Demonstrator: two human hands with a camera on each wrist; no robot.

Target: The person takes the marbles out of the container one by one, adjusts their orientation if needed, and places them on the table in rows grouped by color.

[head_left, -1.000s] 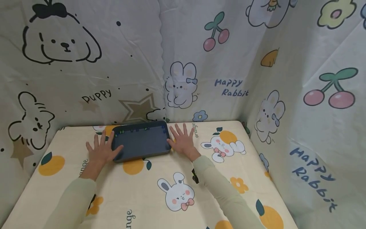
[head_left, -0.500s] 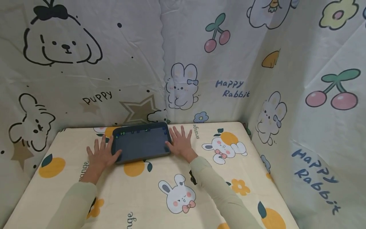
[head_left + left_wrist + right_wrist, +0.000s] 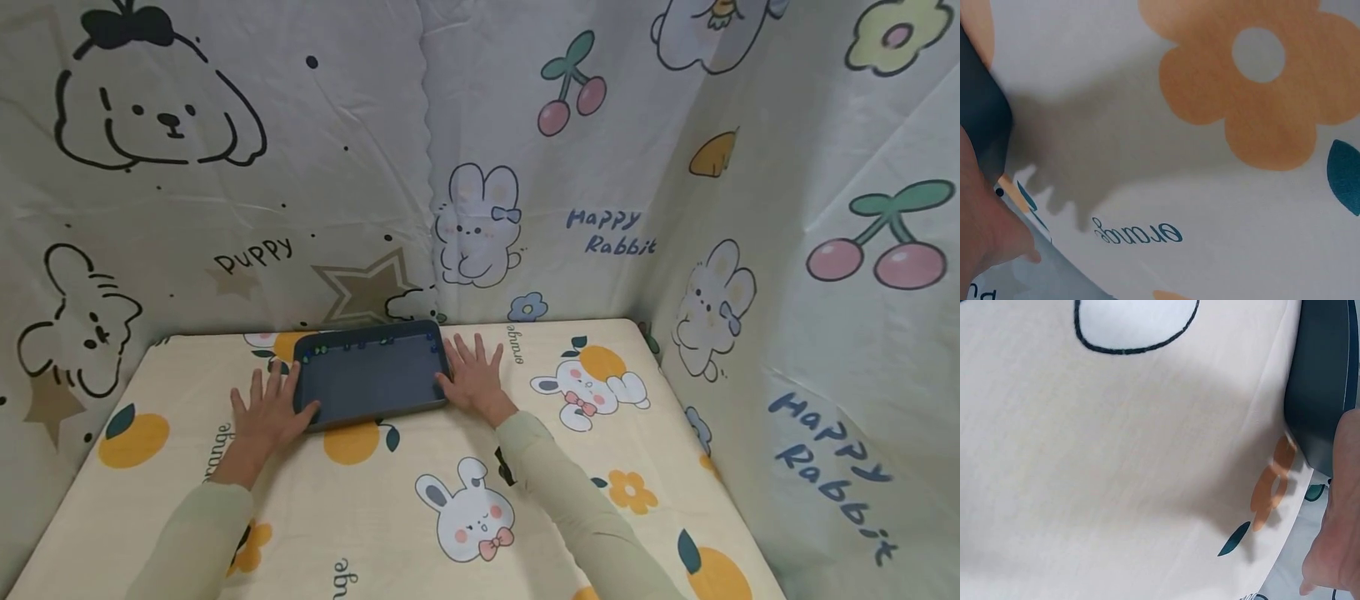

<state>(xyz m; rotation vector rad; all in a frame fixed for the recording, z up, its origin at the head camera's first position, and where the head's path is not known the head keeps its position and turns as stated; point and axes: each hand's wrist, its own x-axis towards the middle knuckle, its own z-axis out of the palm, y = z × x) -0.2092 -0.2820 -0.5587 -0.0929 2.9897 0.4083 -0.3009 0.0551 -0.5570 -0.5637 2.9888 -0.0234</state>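
Hardly any shift since before — dark, shallow rectangular tray point(image 3: 371, 375), rounded corners, between flat left hand point(image 3: 267, 410) and right hand point(image 3: 472, 379), fingers point(image 3: 476, 354) spread.

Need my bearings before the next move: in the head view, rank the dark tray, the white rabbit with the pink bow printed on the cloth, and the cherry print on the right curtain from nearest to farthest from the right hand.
1. Dark tray: directly left of the right hand, touching it.
2. Rabbit with pink bow: on the tablecloth, toward the person.
3. Cherry print: high on the right curtain, farthest.
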